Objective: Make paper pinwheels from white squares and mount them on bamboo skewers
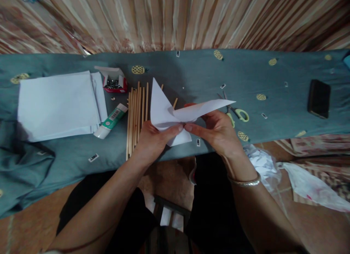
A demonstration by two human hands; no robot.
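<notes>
A white paper pinwheel (163, 107) is between my two hands, its blades curled in toward the middle. My left hand (153, 141) grips its left side, thumb pressed near the centre. From the right, my right hand (218, 132) pinches the same paper, thumb tip almost meeting the left thumb; its other fingers are partly behind the paper. Whatever lies under the thumbs at the centre is too small to make out. Just left of the paper, several thin wooden sticks (136, 115) lie side by side. Scissors (240, 114) with light green handles rest beyond my right hand.
A stack of white paper (57, 106) lies at the left. Beside it are a green and white glue tube (111, 120) and an opened red box of small metal pins (115, 85). A dark phone (319, 98) lies far right. Plastic bags (264, 164) sit on the floor.
</notes>
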